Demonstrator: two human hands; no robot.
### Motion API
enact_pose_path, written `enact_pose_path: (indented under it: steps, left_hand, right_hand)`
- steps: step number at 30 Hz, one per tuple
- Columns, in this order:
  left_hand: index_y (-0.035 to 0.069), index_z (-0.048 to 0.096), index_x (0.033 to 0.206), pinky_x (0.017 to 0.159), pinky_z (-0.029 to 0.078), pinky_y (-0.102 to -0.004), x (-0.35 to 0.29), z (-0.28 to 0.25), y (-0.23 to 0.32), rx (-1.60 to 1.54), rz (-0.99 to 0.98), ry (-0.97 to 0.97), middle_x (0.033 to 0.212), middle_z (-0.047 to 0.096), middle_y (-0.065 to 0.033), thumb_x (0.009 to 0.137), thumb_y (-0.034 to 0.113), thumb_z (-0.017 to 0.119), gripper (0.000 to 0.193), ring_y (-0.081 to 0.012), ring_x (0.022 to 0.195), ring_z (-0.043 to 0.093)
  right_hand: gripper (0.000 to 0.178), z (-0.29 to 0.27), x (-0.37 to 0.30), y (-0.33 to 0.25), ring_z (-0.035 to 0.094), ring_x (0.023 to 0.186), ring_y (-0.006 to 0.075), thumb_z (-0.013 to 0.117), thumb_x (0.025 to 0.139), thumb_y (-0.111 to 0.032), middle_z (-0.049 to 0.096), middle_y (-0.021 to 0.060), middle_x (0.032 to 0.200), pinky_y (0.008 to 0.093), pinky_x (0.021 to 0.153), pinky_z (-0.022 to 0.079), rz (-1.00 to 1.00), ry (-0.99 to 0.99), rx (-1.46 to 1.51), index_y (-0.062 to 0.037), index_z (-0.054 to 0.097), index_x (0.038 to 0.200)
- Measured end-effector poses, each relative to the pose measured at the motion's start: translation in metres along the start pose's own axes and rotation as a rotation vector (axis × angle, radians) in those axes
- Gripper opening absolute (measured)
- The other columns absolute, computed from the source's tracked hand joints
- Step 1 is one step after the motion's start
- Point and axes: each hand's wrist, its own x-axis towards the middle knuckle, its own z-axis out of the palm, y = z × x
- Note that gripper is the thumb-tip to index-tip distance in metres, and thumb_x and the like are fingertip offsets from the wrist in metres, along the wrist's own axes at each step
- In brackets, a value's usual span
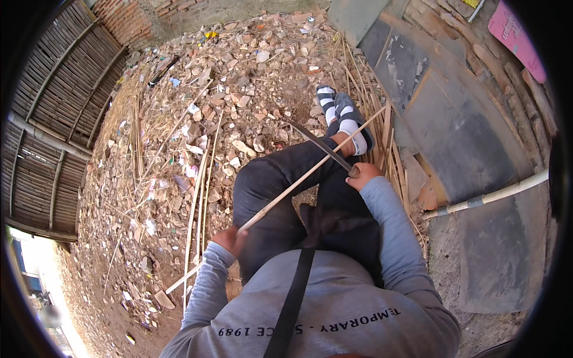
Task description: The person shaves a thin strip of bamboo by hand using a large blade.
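My left hand (230, 240) is closed round a long pale bamboo strip (292, 188). The strip slants across my lap, one end low by my left forearm, the other up beyond my feet. A machete-like knife with a dark, slightly curved blade (319, 141) is in my right hand (366, 174), its fingers wrapped round the wooden handle (354, 172). The blade crosses the strip above my shin, pointing away and to the left; whether they touch I cannot tell. My legs (268, 179) are stretched forward, feet in striped socks (348, 110).
More strips (202, 197) lie left of my legs, and a bundle (389, 149) lies along the right. Stone and brick rubble (179, 119) covers the ground. Dark boards (459, 125) and a pale pole (495, 194) are at right. A bamboo-slat wall (51, 77) stands left.
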Motion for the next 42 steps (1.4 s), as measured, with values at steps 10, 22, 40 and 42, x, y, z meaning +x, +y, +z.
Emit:
enact_pose_path:
  steps: [10,22,40,42]
  left_hand:
    - [0.001,0.055,0.077,0.062,0.048,-0.0506,0.002,0.002,-0.001,0.006,-0.009,0.016,0.067,0.059,-0.0253,0.088,0.045,0.055,0.045,-0.0457,0.069,0.06]
    - [0.003,0.057,0.079,0.061,0.049,-0.0496,0.0,-0.003,0.002,0.052,-0.005,0.004,0.067,0.06,-0.0238,0.087,0.045,0.057,0.042,-0.0435,0.067,0.062]
    - [0.003,0.059,0.081,0.064,0.048,-0.0484,-0.008,-0.007,0.004,0.065,-0.016,-0.009,0.071,0.062,-0.0213,0.09,0.049,0.053,0.046,-0.0423,0.07,0.062]
    - [0.003,0.059,0.082,0.065,0.048,-0.0483,-0.008,-0.01,0.005,0.055,-0.024,-0.031,0.071,0.062,-0.0215,0.09,0.049,0.053,0.046,-0.0424,0.071,0.062]
  right_hand:
    - [0.033,-0.001,-0.003,0.008,0.063,0.081,0.0363,0.075,0.068,-0.035,0.065,0.0156,0.08,0.0435,0.074,0.05,-0.041,-0.012,-0.1,-0.0069,0.064,0.081]
    - [0.032,0.013,-0.01,-0.007,0.064,0.087,0.0339,0.07,0.072,-0.038,0.067,0.0147,0.087,0.0422,0.081,0.049,-0.061,-0.207,-0.07,-0.0096,0.066,0.087]
    - [0.035,0.011,-0.023,-0.017,0.063,0.084,0.0344,0.074,0.071,-0.04,0.065,0.0151,0.077,0.0423,0.085,0.046,-0.133,-0.091,-0.071,-0.0073,0.064,0.081]
    - [0.036,0.004,-0.028,-0.029,0.063,0.083,0.0343,0.073,0.071,-0.04,0.065,0.0146,0.077,0.0411,0.083,0.046,-0.089,-0.169,-0.034,-0.0066,0.063,0.08]
